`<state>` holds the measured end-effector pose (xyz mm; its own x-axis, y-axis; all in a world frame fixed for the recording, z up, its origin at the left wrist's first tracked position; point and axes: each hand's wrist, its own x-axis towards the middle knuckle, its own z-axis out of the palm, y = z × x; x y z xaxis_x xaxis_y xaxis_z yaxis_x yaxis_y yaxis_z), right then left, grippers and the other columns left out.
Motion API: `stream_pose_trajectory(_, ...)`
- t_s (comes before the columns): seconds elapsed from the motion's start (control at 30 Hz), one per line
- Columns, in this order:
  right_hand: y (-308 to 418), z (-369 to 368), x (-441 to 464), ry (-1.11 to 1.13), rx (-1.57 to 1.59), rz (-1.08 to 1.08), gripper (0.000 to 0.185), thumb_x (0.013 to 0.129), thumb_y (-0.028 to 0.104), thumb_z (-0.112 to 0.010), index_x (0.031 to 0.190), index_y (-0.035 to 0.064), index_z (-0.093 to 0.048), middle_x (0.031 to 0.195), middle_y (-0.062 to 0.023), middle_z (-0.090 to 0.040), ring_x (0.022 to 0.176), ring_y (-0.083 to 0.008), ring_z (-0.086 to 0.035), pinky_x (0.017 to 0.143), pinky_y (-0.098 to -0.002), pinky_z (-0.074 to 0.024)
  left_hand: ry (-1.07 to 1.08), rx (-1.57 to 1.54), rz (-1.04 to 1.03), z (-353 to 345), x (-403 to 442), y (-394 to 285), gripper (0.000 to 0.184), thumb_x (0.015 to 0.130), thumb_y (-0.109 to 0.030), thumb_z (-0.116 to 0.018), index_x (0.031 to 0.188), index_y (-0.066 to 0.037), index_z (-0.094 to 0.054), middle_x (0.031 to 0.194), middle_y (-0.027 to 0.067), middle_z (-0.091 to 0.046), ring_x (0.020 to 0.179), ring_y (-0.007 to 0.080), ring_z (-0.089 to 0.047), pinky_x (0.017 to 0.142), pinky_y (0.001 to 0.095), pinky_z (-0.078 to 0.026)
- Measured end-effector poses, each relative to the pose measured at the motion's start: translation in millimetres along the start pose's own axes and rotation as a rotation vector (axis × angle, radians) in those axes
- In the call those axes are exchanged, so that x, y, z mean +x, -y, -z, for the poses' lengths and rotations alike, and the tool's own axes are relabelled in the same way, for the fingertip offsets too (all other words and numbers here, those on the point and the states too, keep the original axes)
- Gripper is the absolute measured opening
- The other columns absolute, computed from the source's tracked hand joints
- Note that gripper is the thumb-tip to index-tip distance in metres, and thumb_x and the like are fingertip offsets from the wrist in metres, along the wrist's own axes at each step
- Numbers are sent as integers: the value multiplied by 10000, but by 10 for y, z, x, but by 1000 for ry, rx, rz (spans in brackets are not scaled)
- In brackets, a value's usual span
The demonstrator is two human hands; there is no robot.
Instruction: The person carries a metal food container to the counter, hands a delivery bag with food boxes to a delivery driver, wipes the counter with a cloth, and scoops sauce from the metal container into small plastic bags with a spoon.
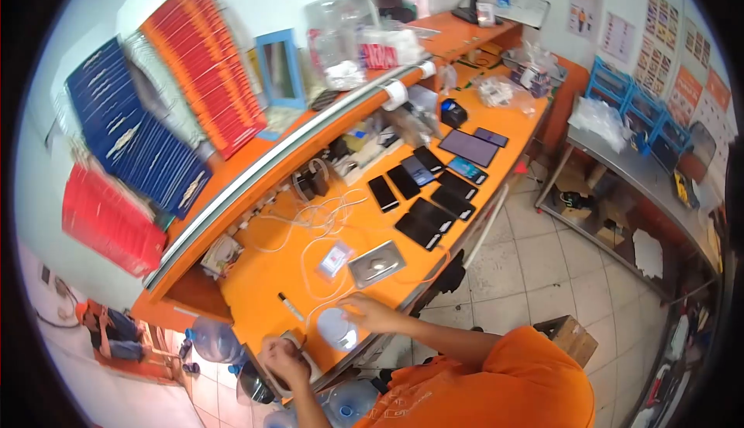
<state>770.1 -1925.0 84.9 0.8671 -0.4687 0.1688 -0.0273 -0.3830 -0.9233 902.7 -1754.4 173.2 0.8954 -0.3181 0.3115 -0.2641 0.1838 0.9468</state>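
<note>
My right hand [376, 313] is at the upper right edge of a round, pale, shiny disc [335, 326] on the orange bench, fingers stretched toward it. Whether they touch it is unclear. My left hand [284, 361] is at the bench's front left corner, beside a small pale tray-like object [310, 367]. Its fingers look bent but are blurred, and I cannot tell what they hold. A marker-like pen [291, 306] lies behind the disc. Farther back are a metal tray [377, 264] and a small clear packet with a white label [335, 259].
Several phones [419, 230] and a tablet [468, 147] lie along the orange bench [252, 292]. White cables [318, 215] tangle near the shelf. Large water bottles [213, 340] stand by the bench's left end. A metal side table [620, 157] stands right. Another person sits far left [108, 331].
</note>
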Motion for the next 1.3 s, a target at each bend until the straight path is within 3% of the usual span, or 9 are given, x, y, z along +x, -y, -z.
stream_pose_trajectory(0.1, -334, 988, -549, -157, 727, -484, 442, 1006, 395, -465, 1295, 67, -541, 1204, -61, -596, 1132, -194, -562, 967, -350, -440, 470, 124, -347, -1401, -473, 30, 74, 787, -41, -521, 732, -17, -563, 702, 85, -562, 690, 213, -530, 680, 317, -428)
stream_pose_trajectory(0.2, -535, 1890, -1170, -349, 1252, -519, 531, 1017, 407, -414, 1405, 45, -402, 1252, -98, -570, 1176, -206, -546, 963, -350, -453, 969, 94, -528, -2825, -1315, 27, 252, 828, -171, -556, 1024, -39, -641, 1111, 164, -618, 1072, 368, -556, 943, 451, -403)
stream_pose_trajectory(0.37, -815, 2583, -1885, -463, 1331, 135, 580, 985, 404, -402, 1435, 47, -329, 1345, -119, -490, 1264, -217, -479, 1014, -345, -418, 1407, -116, -718, -4208, -2187, 305, 519, 942, -434, -380, 1120, -17, -632, 1263, 200, -566, 1206, 399, -495, 1050, 537, -311)
stream_pose_trajectory(0.47, -974, 3034, -1995, -640, 778, 287, 723, 930, 345, -551, 1516, 95, -210, 1425, -100, -421, 1291, -202, -450, 1025, -354, -396, 1423, -153, -764, -4722, -2306, 394, 567, 936, -471, -343, 1134, -15, -617, 1251, 209, -569, 1199, 409, -499, 1046, 555, -306)
stream_pose_trajectory(0.57, -1156, 3505, -2031, -805, 1360, -406, 462, 984, 297, -379, 1352, 26, -446, 1345, -97, -526, 1259, -189, -489, 1029, -272, -384, 1346, -133, -760, -5300, -2220, 720, 466, 926, -408, -407, 1092, -26, -617, 1138, 192, -610, 1054, 395, -571, 978, 534, -378)
stream_pose_trajectory(0.77, -963, 5102, -1629, -725, 1137, -443, 420, 983, 208, -462, 1332, -26, -439, 1366, -120, -506, 1242, -236, -504, 993, -375, -442, 1254, 39, -478, -6549, -1683, 1408, 220, 869, -179, -514, 1024, -53, -606, 822, 192, -642, 723, 361, -635, 633, 400, -506)
stream_pose_trajectory(1.03, -1615, 7206, -1339, -811, 505, -463, 287, 964, 59, -446, 1206, -8, -584, 1062, -131, -661, 848, -208, -669, 712, -309, -541, 1211, 84, -101, -8360, -1570, 1691, 271, 801, 91, -485, 1000, -42, -612, 857, 138, -651, 792, 256, -650, 697, 346, -510)
stream_pose_trajectory(1.17, -2652, 7719, -1300, -732, 305, -313, 377, 826, -102, -384, 1104, -8, -619, 1041, -109, -657, 905, -205, -650, 712, -327, -563, 1077, -150, -349, -9483, -1349, 2193, 302, 732, 136, -460, 926, -31, -620, 841, 120, -632, 805, 266, -635, 704, 330, -501)
stream_pose_trajectory(1.3, -3532, 8185, -807, -321, 152, -504, 339, 693, -156, -394, 854, -11, -655, 858, -107, -684, 795, -202, -663, 652, -288, -532, 928, 17, 47, -10181, -1174, 2503, 243, 724, 128, -460, 850, -12, -614, 724, 126, -628, 671, 255, -636, 621, 332, -500)
